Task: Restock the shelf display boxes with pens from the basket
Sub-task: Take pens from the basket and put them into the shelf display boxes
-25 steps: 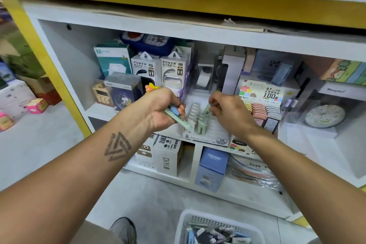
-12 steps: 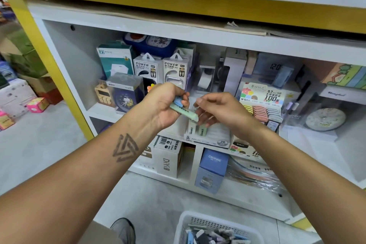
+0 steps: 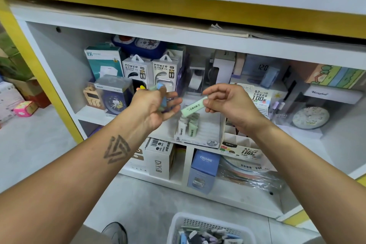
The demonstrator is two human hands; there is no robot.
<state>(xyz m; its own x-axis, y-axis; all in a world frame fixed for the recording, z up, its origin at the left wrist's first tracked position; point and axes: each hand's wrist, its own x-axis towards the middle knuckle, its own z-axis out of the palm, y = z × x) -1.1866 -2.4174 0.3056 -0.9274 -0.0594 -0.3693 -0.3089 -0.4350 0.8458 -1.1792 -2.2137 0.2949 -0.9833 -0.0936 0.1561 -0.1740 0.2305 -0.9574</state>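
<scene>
Since half a second ago, green pen (image 3: 193, 107) passes to right hand (image 3: 230, 105), pinched above display box (image 3: 198, 130) at shelf (image 3: 95, 114) front edge. Left hand (image 3: 153, 108) grips remaining pens (image 3: 161, 95). Basket (image 3: 210, 228) on floor (image 3: 35, 144) below.

On the upper shelf (image 3: 93, 114), two power bank boxes (image 3: 151, 71) stand side by side behind an alarm clock box (image 3: 113, 95), at the left. Right of these sits the display box (image 3: 198, 132), with a few pens standing at its front left. The left hand (image 3: 153, 108) and the right hand (image 3: 230, 103) are in front of it, a pen (image 3: 193, 107) between them. The basket (image 3: 210, 228) rests on the floor (image 3: 142, 204) below, holding what seem to be more pens.
</scene>
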